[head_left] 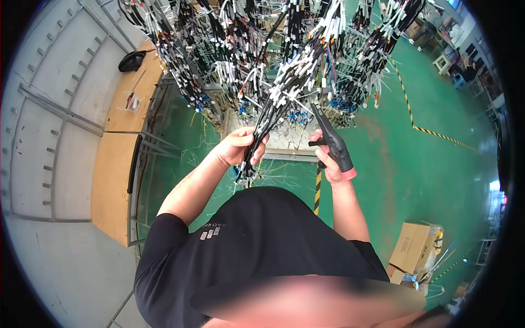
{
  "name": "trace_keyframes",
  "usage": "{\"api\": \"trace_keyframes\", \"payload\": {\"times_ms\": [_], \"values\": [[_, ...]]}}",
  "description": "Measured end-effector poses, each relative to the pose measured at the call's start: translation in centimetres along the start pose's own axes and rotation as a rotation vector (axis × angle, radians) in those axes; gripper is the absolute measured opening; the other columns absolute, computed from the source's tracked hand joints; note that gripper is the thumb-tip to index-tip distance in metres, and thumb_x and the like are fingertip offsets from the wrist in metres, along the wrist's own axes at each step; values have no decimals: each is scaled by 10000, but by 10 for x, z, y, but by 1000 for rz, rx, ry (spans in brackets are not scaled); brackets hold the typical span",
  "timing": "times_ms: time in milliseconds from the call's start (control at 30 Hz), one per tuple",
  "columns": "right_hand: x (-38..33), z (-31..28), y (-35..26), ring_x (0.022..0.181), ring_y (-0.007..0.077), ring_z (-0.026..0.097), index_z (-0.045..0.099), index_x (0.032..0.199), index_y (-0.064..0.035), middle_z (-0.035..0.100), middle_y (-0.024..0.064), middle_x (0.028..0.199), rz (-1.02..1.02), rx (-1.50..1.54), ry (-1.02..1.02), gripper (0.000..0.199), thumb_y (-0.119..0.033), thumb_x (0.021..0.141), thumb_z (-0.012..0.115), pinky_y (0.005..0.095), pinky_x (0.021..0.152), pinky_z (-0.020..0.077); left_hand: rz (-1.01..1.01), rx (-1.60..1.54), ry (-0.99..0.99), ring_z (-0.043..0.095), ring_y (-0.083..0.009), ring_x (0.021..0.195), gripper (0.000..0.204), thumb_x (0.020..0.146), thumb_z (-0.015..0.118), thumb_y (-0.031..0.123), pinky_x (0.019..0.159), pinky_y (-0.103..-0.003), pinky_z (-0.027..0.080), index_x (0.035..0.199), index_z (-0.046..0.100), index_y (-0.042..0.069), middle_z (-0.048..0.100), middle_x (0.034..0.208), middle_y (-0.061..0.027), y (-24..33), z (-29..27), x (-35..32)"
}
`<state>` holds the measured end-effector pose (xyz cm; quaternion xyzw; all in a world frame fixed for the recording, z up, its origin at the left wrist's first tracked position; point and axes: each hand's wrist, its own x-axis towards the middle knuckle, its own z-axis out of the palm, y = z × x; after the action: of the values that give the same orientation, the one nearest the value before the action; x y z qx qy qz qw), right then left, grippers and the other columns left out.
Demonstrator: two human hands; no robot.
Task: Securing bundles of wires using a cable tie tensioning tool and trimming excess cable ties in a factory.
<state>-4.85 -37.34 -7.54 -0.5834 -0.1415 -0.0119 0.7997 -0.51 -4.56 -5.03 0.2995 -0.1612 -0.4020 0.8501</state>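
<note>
My left hand (pixel 238 146) is closed round a bundle of black cables (pixel 267 119) dotted with white connectors and tie ends. Its lower end hangs below my fingers, close to my shirt. My right hand (pixel 328 163) grips a black cable tie gun (pixel 334 143) with a red rear end. The gun's narrow nose points up and left toward the bundle, where a white cable tie (pixel 298 102) sticks out. I cannot tell whether the nose touches that tie. Behind both hands hang several thick cable harnesses (pixel 235 49) with white, black and blue connectors.
A pale platform (pixel 284 143) stands under the hanging harnesses. Wooden-topped benches (pixel 113 180) line the left wall, with a black object (pixel 132 61) on the far one. Cable tie scraps litter the green floor (pixel 432 180). Cardboard boxes (pixel 411 247) stand at the lower right.
</note>
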Motion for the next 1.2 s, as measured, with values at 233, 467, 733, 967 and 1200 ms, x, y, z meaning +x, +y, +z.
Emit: {"api": "trace_keyframes", "payload": {"times_ms": [233, 467, 733, 967, 1200], "values": [[-23, -30, 10, 1143, 208, 657, 611, 1378, -42, 693, 65, 1162, 91, -42, 274, 522, -19, 872, 739, 393, 1080, 481, -42, 321, 468, 414, -94, 460, 173, 1021, 707, 156, 457, -266, 330, 963, 557, 91, 489, 627, 27, 15, 21, -5], [-30, -52, 49, 1090, 197, 666, 638, 1316, -61, 707, 58, 1124, 287, 83, 452, 459, -2, 867, 711, 361, 1008, 492, -54, 302, 416, 421, -82, 471, 185, 1027, 700, 213, 461, -258, 329, 957, 579, 92, 514, 635, 31, 30, 34, -11], [57, -76, 108, 1321, 252, 604, 599, 1377, -8, 650, 118, 1429, 122, 238, 437, 553, 21, 826, 644, 389, 1119, 464, -105, 309, 457, 420, -80, 459, 163, 1024, 706, 196, 452, -258, 340, 1040, 637, 49, 504, 614, 34, 32, 50, -13], [144, -82, 148, 1137, 190, 677, 602, 1331, -67, 711, 144, 1300, 150, 290, 408, 523, 25, 820, 666, 272, 809, 468, -146, 328, 474, 428, -91, 433, 160, 1013, 721, 174, 433, -265, 332, 1021, 666, 25, 501, 584, 31, 32, 59, -10], [165, -66, 147, 1153, 270, 723, 593, 1257, -70, 706, 91, 1251, 186, 226, 404, 435, 55, 844, 654, 335, 837, 511, -125, 342, 498, 428, -88, 422, 189, 1002, 738, 197, 430, -260, 318, 1013, 638, 36, 512, 577, 32, 31, 50, -10]]}}
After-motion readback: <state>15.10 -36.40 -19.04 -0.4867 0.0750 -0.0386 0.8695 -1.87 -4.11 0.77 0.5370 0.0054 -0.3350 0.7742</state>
